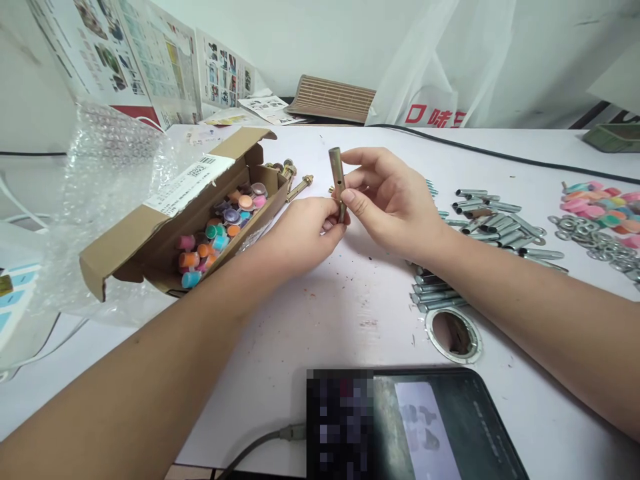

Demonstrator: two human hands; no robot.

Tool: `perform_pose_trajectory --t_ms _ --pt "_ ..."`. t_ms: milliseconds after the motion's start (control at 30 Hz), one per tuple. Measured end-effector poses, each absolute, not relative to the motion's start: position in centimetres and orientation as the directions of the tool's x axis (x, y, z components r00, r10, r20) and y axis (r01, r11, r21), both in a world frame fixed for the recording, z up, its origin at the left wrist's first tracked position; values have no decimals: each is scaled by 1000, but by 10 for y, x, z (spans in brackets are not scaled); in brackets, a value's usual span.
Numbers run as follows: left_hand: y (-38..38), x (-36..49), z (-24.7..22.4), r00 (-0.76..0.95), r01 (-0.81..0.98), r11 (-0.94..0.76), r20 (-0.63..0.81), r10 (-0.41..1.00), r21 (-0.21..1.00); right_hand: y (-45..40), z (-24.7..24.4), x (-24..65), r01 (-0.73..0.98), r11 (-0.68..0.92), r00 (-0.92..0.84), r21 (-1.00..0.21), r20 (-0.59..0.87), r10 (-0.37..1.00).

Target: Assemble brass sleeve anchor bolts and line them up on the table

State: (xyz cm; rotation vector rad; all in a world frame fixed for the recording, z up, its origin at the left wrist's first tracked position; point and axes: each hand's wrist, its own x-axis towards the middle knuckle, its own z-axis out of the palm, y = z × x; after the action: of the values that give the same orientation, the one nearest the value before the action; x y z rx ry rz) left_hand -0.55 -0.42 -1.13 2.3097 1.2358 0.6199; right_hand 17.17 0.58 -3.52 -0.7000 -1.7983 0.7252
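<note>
Head view: I note both hands raised just above the white table [350,300]. Right hand [395,200] has its grip closed on the metal sleeve [337,180], held near upright, thumb and fingers pinching the middle. Left hand [300,237] pinches the sleeve's lower end. Cardboard box [150,233] of coloured caps [225,230] lies just left; loose sleeves [493,223] and washers [600,243] lie right.
</note>
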Motion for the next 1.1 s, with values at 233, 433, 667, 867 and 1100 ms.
perform_pose_trajectory --t_ms 233,433,667,867,1100 --pt "-3 -7 -13 508 629 -501 173 844 594 3 -34 176 147 677 -366 -721 596 715" --pt "-4 -5 -11 491 640 -459 132 861 616 2 -34 178 164 675 -379 -720 586 716" --pt "-6 -4 -8 451 649 -428 134 882 629 -1 -31 179 190 630 -372 -752 539 756" --pt "-4 -6 -12 476 633 -472 172 862 613 2 -34 178 226 651 -362 -725 558 746" --pt "-4 -6 -13 496 633 -498 183 849 592 1 -32 176 255 663 -288 -704 599 747"
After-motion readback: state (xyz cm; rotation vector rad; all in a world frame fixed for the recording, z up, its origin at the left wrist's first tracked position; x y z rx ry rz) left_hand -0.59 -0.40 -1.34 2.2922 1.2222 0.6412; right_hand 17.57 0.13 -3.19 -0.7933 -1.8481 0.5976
